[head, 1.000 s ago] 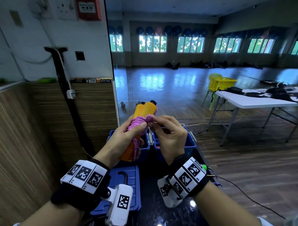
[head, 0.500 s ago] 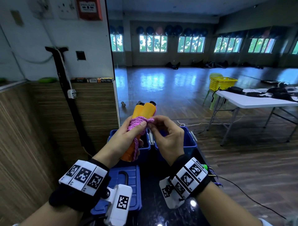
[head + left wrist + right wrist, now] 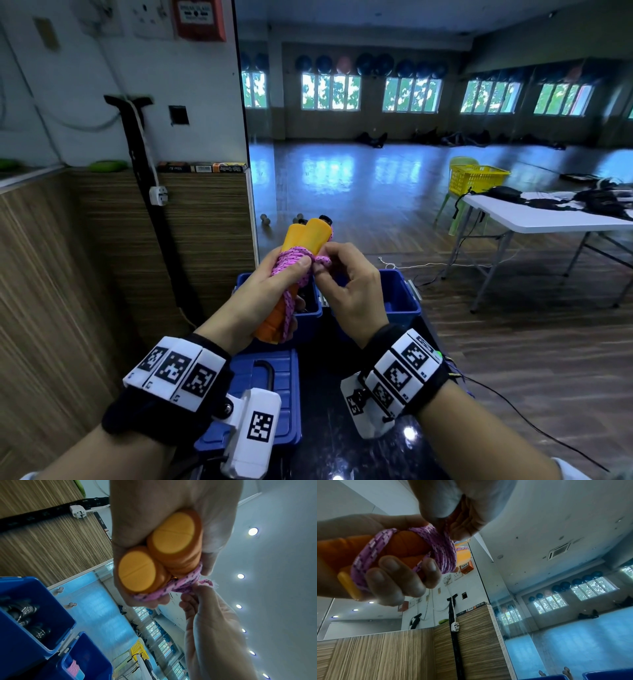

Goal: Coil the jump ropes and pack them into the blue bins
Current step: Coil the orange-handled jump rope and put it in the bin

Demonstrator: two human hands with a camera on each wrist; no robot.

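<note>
Above the two blue bins (image 3: 399, 301), your left hand (image 3: 270, 294) grips two orange handles (image 3: 308, 236) held side by side and bound in pink rope (image 3: 291, 262), thumb pressing the coils, while your right hand (image 3: 346, 291) pinches the rope's loose end (image 3: 323, 261) just beside them. Left bin (image 3: 34, 615): dark coiled ropes inside; right bin (image 3: 91, 660): something pink inside. Nearby: blue lid (image 3: 274, 387) below your wrists, white folding table (image 3: 548, 219) and yellow basket (image 3: 476, 178) to your right, wood-panelled wall (image 3: 85, 257) to your left.

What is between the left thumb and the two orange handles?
Pink rope coils wrapped round the orange handles lie under the left hand's thumb; the head view shows this.
</note>
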